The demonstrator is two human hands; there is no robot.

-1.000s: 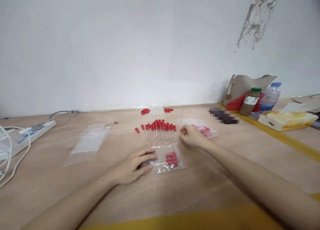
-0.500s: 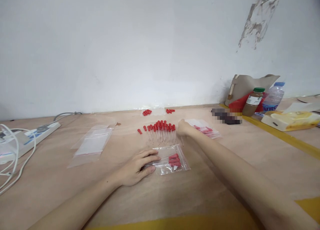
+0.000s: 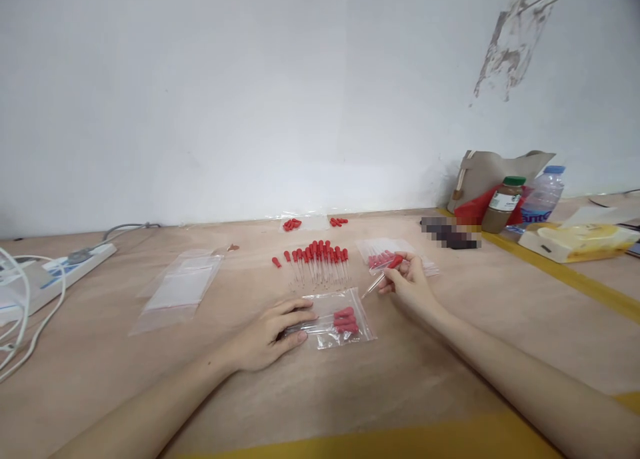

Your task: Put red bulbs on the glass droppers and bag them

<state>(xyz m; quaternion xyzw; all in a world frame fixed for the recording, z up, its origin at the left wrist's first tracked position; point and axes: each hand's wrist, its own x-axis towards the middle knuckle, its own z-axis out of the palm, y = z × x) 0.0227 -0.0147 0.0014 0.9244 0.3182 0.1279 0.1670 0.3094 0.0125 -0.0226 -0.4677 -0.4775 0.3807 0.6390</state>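
Observation:
A clear zip bag (image 3: 325, 342) lies flat in front of me, holding several droppers whose red bulbs (image 3: 345, 320) point right. Over the bag's left end rests my left hand (image 3: 273, 332), its fingers stretched out and apart, pressing the plastic. My right hand (image 3: 407, 282) pinches a glass dropper (image 3: 395, 262) by its red bulb, with the thin tube slanting down left close to the bag's upper right corner. Behind the bag stands a fan-shaped group of loose droppers (image 3: 323, 252), bulbs away from me. Filled zip bags (image 3: 383, 254) lie stacked behind my right hand.
Flat zip bags (image 3: 183, 286) lie at left, near a power strip (image 3: 75, 269) with white cables. Loose red bulbs (image 3: 292, 225) sit by the wall. At right are a bottle with a green cap (image 3: 504, 202), a water bottle (image 3: 543, 199) and a tissue pack (image 3: 575, 239).
My right hand has come back right and toward me from the loose group, now with a dropper in its fingers. My left hand stays on the bag.

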